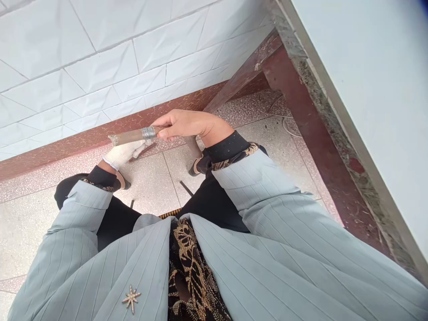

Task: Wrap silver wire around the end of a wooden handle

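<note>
My right hand is closed around a worn wooden tool handle bound with silver wire. The handle's frayed butt points left, and the tool's other end is hidden by my hand. Just below and behind the handle is my left hand, in a white glove. Its fingers look curled, partly covered by the handle. A thin reddish-brown strip shows at the gloved fingertips; I cannot make out what it is.
A white tiled wall with a red-brown base strip stands ahead. On the right, a white tabletop rests on a dark red frame. A thin white cable lies on the speckled tile floor by the frame.
</note>
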A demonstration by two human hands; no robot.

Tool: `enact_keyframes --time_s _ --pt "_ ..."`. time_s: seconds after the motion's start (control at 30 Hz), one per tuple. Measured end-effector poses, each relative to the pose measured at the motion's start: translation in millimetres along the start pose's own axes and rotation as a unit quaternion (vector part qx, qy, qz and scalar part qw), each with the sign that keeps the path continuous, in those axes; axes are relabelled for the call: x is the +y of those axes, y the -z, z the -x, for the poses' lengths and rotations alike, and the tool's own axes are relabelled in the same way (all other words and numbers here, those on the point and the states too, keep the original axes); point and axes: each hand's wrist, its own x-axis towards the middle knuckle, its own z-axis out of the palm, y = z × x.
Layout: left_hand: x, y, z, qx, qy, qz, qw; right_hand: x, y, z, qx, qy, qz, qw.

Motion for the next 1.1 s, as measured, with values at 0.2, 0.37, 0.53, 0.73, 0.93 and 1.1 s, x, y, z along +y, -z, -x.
enact_keyframes --time_s 0.2,0.37,0.53,0.73,0.93,1.1 --pt "-5 -12.0 0 -0.060 -0.016 -0.013 0.998 -9 -10 1 0.118 -0.055 -0.070 0.989" --pt "8 -14.2 7 -0.134 0.027 -0.151 0.979 -17 -17 -1 0.195 -0.203 0.154 0.947" --pt "27 -15.9 11 -0.121 0.014 -0.302 0.945 -26 -34 -3 0.065 -0.285 0.345 0.892" --pt "28 -3.2 6 -0.107 0.033 -0.335 0.936 -36 -39 1 -0.124 -0.242 0.241 0.932" --pt "20 -0.4 4 -0.053 0.039 -0.152 0.986 -18 -3 18 -0.108 -0.120 0.070 0.984" --pt "16 -6.4 5 -0.025 0.066 -0.045 0.997 8 -7 18 -0.045 -0.066 -0.048 0.996"
